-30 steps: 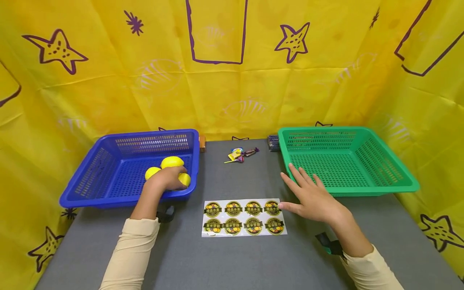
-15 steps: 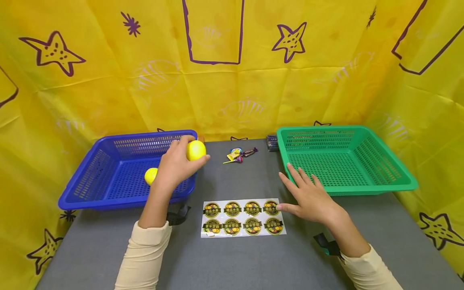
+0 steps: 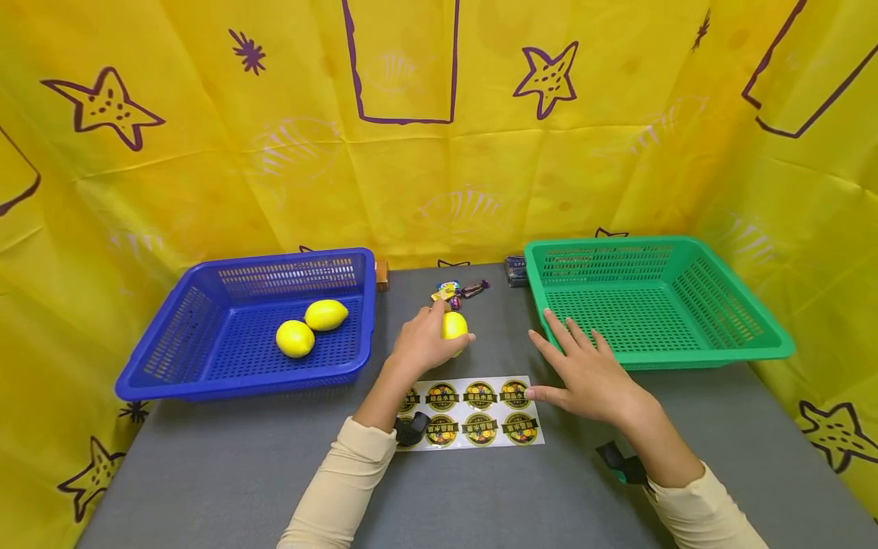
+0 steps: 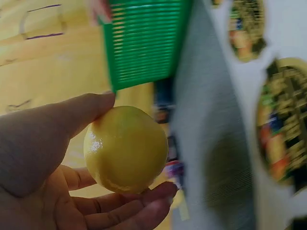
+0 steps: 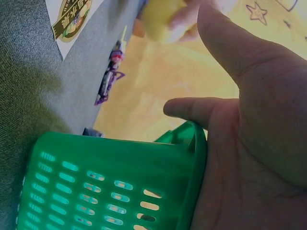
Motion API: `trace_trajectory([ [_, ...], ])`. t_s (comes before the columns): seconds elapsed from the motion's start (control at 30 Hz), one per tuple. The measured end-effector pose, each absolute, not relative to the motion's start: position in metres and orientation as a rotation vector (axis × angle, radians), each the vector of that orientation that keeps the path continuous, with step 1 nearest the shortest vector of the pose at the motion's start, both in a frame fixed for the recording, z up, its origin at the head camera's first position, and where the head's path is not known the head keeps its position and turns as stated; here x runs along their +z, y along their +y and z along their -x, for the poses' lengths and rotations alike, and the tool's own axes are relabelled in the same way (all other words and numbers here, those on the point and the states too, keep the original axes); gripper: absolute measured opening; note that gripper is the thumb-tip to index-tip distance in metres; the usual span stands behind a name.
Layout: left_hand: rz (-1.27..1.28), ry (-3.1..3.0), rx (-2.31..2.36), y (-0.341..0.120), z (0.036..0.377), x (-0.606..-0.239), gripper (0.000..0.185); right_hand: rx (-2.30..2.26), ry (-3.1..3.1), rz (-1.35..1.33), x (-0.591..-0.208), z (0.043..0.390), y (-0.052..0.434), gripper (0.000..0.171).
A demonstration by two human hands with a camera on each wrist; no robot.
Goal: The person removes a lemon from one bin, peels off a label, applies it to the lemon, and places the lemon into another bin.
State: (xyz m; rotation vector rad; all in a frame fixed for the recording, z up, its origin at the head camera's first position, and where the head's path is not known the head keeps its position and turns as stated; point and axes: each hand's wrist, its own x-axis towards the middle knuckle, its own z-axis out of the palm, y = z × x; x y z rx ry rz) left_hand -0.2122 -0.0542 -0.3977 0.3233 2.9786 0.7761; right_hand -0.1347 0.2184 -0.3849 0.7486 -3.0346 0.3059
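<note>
Yellow star-printed cloth backs and flanks a grey tabletop (image 3: 226, 473). Entries, left to right, placed against the sticker sheet (image 3: 480, 412):

- Blue basket (image 3: 171, 358), left of and beyond the sheet; two lemons (image 3: 310, 326) lie inside, touching or nearly so.
- Left hand (image 3: 421, 347), over the sheet's far-left edge, forearm crossing its left end. Thumb above and fingers below cup a third lemon (image 3: 455, 326), held clear of the table.
- Wrapped sweets (image 3: 456, 293), beyond the sheet at the table's back.
- Right hand (image 3: 590, 377), at the sheet's right end, palm down, fingers straight and spread, holding nothing; thumb tip touching or just off the sheet corner.
- Green basket (image 3: 768, 351), right of and beyond the sheet.

Handling judgement: keep the cupped grip firm on the round, smooth lemon; steady the sheet with the flat hand.
</note>
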Motion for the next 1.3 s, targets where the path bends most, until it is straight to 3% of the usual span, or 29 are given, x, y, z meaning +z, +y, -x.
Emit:
trace_trajectory([
  [0.3, -0.277, 2.968, 0.653, -0.039, 0.218, -0.423, 0.072, 0.31, -3.033, -0.744, -0.385, 0.135, 0.218, 0.085],
  [0.73, -0.304, 2.936, 0.718, -0.045, 0.214, -0.421, 0.081, 0.346, -3.013, -0.758, -0.384, 0.136, 0.215, 0.085],
  [1.03, -0.351, 2.862, 0.753, -0.08, 0.188, -0.41, 0.105, 0.403, -2.762, -1.007, -0.386, 0.131, 0.201, 0.079],
  [1.13, -0.33, 2.852, 0.644, -0.096, 0.173, -0.408, 0.097, 0.397, -2.689, -1.109, -0.387, 0.129, 0.193, 0.074],
  [1.3, -0.303, 2.818, 0.496, -0.119, 0.157, -0.41, 0.06, 0.407, -2.862, -1.195, -0.397, 0.124, 0.184, 0.07],
])
